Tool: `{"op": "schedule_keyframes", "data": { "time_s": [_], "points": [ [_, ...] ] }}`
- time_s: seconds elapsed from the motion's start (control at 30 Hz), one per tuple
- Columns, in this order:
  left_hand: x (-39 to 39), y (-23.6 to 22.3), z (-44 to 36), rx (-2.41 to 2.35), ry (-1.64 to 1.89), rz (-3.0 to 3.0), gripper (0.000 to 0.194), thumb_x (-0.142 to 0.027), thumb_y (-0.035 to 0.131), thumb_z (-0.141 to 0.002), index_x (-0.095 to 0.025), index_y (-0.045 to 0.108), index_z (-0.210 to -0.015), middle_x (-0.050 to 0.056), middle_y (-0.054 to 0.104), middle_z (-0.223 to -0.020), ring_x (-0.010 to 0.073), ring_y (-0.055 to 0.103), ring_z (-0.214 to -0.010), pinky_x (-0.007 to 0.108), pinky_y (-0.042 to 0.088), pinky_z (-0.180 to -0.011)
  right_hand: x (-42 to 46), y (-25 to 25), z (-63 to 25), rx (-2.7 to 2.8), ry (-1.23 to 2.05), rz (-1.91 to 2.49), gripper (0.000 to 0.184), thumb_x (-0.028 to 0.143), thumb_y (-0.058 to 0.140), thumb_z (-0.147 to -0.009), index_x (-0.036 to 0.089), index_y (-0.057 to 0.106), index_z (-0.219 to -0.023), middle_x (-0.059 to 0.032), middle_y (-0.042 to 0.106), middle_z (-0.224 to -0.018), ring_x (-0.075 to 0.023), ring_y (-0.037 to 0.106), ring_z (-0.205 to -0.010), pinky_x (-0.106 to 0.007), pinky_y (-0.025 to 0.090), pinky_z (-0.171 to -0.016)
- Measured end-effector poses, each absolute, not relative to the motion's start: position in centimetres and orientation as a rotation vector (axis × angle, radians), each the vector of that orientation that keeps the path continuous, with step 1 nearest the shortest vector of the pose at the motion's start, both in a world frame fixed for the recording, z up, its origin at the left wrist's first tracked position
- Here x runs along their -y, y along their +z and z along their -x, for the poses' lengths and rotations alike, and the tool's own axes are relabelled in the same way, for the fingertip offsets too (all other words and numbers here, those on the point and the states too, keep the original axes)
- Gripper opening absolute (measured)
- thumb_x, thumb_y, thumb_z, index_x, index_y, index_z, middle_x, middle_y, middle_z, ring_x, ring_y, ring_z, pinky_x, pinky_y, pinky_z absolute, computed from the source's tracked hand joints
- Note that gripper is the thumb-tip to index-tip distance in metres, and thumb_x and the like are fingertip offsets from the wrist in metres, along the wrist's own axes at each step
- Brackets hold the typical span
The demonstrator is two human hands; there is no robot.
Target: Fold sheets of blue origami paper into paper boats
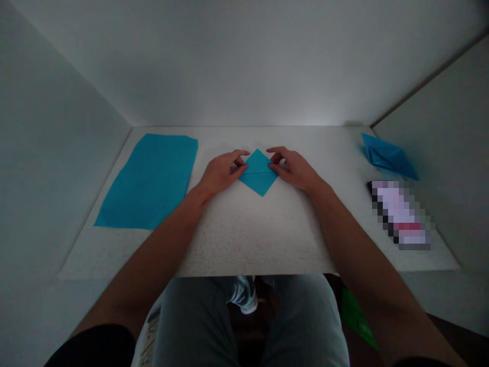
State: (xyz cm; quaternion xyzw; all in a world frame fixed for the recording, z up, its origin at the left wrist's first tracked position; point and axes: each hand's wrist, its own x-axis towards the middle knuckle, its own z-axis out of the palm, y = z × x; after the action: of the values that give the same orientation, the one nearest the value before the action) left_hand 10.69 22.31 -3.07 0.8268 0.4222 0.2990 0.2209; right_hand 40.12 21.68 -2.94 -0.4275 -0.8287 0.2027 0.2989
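A small diamond of folded blue paper point(259, 179) lies on the white table, with a crease or fold edge running across its middle. My left hand point(225, 169) grips its left corner between thumb and fingers. At the opposite corner, my right hand point(292, 167) pinches the paper in the same way, the index finger raised a little above it. The top and bottom points of the diamond show uncovered. Fingertips hide the two side corners in part.
To the left lies a large blue paper sheet point(153, 178), its lower edge partly behind my left forearm. A folded blue paper boat shape point(387, 155) rests at the far right, above a pixelated phone-like object point(399, 211). White walls point(244, 66) enclose the table point(244, 234) on three sides.
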Motion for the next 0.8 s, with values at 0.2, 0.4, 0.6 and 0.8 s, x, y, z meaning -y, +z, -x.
{"op": "schedule_keyframes", "data": {
  "time_s": [0.2,0.4,0.6,0.8],
  "points": [
    [-22.5,-3.6,-10.8,-1.086,0.803,-2.476,0.027,-0.024,0.066,-0.102,-0.027,0.079,-0.125,0.008,0.073,-0.129,0.0223,0.073,-0.109,0.039,0.059,-0.099,-21.9,-3.3,-40.3,2.310,0.483,1.019,0.027,0.031,0.061,-0.106,0.028,0.082,-0.122,-0.0117,0.069,-0.119,-0.0259,0.069,-0.098,-0.044,0.057,-0.090],
    [-22.1,-3.7,-11.1,-1.193,0.721,-2.574,0.025,-0.039,0.075,-0.101,-0.030,0.082,-0.122,0.009,0.074,-0.128,0.0303,0.066,-0.120,0.051,0.050,-0.108,-22.2,-3.8,-40.5,2.306,0.419,1.114,0.031,0.046,0.074,-0.099,0.027,0.081,-0.123,-0.0127,0.070,-0.119,-0.0303,0.067,-0.101,-0.048,0.054,-0.092],
    [-21.6,-3.2,-11.4,-1.372,0.680,-2.514,0.047,-0.053,0.084,-0.093,-0.025,0.076,-0.129,0.012,0.071,-0.131,0.0360,0.061,-0.125,0.054,0.045,-0.110,-22.2,-3.8,-40.7,2.242,0.416,1.187,0.038,0.055,0.083,-0.090,0.024,0.074,-0.111,-0.0130,0.069,-0.118,-0.0327,0.065,-0.104,-0.048,0.051,-0.094],
    [-21.5,-3.0,-11.3,-1.433,0.648,-2.471,0.045,-0.053,0.082,-0.094,-0.022,0.073,-0.125,0.013,0.070,-0.130,0.0371,0.060,-0.126,0.053,0.044,-0.109,-22.2,-3.5,-40.3,2.237,0.556,1.144,0.033,0.051,0.082,-0.092,0.024,0.065,-0.100,-0.0048,0.068,-0.098,-0.0213,0.060,-0.079,-0.038,0.048,-0.079]
  ]
}}
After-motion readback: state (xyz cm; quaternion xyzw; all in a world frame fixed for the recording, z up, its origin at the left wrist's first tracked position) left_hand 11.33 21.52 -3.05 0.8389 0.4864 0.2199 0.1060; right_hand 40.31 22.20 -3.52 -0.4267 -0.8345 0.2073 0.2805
